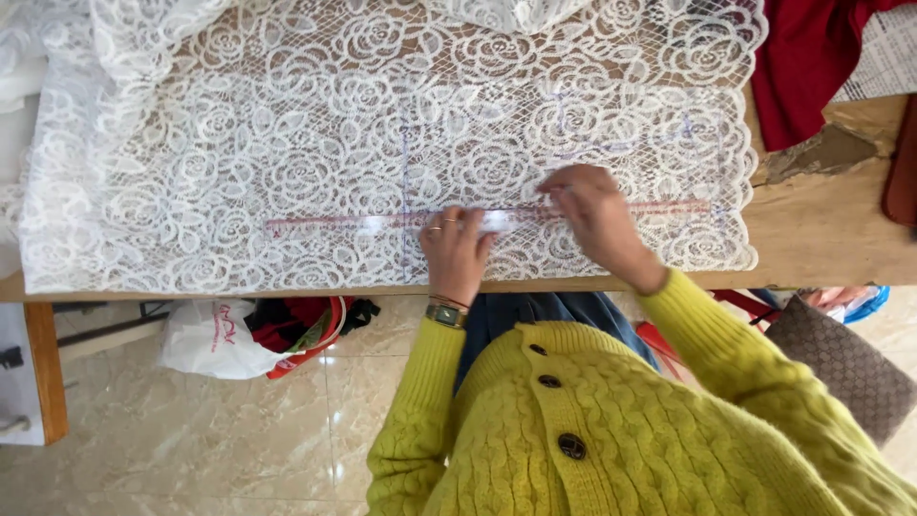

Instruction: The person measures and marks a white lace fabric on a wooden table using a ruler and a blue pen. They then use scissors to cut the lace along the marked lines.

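White floral lace fabric (287,143) is spread over a wooden table (831,239). A long clear ruler (382,224) with reddish markings lies across the lace near the table's front edge. My left hand (457,250) presses flat on the ruler's middle, fingers together; it wears rings and a wristwatch. My right hand (590,218) rests just to the right, fingers pinched at the ruler's upper edge, seemingly on a small marking tool that I cannot make out. Faint bluish lines run across the lace. Both sleeves are yellow knit.
Red cloth (812,57) lies at the table's far right corner. Under the table sit a white plastic bag (205,339) and red-black items (306,325) on a tiled floor. A brown patterned bag (845,363) is at my right. A wooden table leg (46,368) stands left.
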